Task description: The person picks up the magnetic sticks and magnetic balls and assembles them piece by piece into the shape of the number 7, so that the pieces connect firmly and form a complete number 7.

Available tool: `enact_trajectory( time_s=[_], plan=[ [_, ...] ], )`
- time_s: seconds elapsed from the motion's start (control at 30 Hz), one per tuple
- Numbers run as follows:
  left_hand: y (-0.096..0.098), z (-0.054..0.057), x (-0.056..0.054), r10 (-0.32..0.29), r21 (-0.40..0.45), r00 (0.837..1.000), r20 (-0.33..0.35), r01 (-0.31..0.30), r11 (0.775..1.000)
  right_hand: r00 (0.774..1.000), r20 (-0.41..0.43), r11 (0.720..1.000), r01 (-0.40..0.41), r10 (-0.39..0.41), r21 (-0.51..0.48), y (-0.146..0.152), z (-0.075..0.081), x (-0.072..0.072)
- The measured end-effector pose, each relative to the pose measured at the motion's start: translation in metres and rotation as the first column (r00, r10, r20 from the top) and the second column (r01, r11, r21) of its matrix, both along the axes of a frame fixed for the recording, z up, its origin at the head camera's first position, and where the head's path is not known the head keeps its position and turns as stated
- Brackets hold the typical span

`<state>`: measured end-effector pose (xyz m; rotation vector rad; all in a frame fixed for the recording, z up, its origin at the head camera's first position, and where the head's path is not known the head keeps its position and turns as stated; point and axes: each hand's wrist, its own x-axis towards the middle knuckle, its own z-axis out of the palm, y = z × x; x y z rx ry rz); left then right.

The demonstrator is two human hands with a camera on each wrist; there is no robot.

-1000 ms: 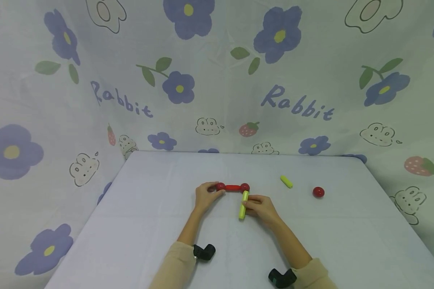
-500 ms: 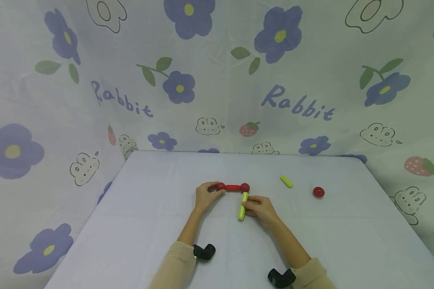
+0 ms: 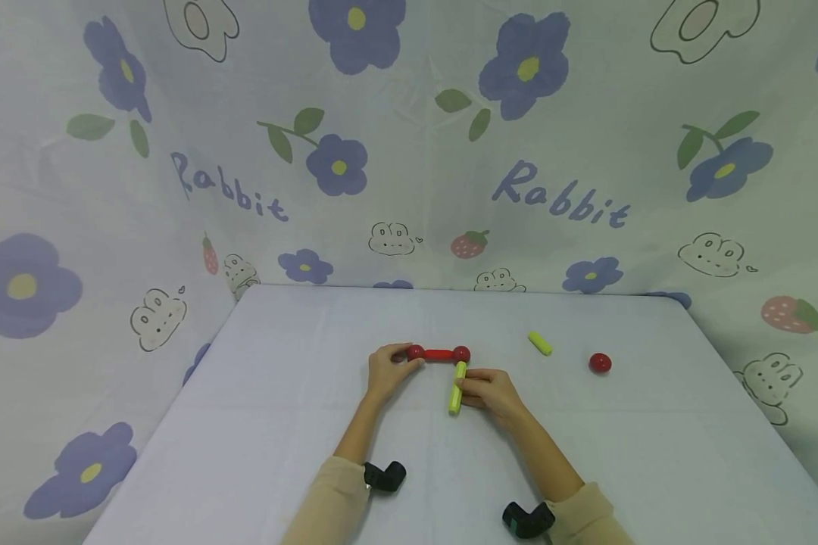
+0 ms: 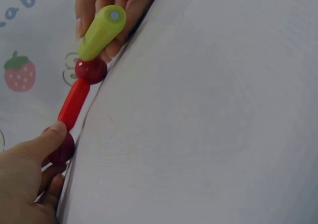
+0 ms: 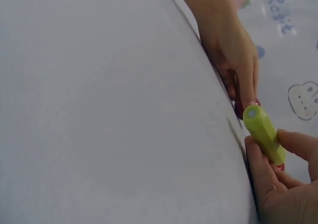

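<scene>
In the head view my left hand grips the left dark red ball between thumb and fingers. A bright red rod joins that ball to a second dark red ball on its right. My right hand pinches a yellow-green rod, which points from that second ball toward me. The rod's far end appears to touch the ball. A small grey disc shows in the rod's near end in the left wrist view. The right wrist view has the second ball mostly hidden behind the rod and fingers.
Farther back on the white table lies a shorter-looking yellow-green rod. To its right sits a loose dark red ball. A patterned cloth hangs behind the table and along both sides.
My right hand and the yellow-green rod have shifted very slightly toward me since the first frame. The left hand, the red rod and its two balls have stayed in place.
</scene>
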<state>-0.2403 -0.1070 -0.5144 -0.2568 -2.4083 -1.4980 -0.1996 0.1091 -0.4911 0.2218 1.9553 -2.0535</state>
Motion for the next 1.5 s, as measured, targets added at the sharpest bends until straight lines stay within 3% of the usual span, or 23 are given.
enact_trajectory(
  time_s=[0.87,1.5],
  plan=[
    [0.0,-0.002,0.0,0.001,-0.007,1.0,0.008,-0.001,1.0,1.0,0.023,0.997,0.016,-0.015,-0.077,-0.003,0.005,-0.001],
    [0.001,-0.002,0.0,0.008,-0.026,1.0,-0.011,-0.009,1.0,1.0,0.0,0.999,0.023,-0.023,-0.036,-0.003,-0.005,-0.001]
  ],
)
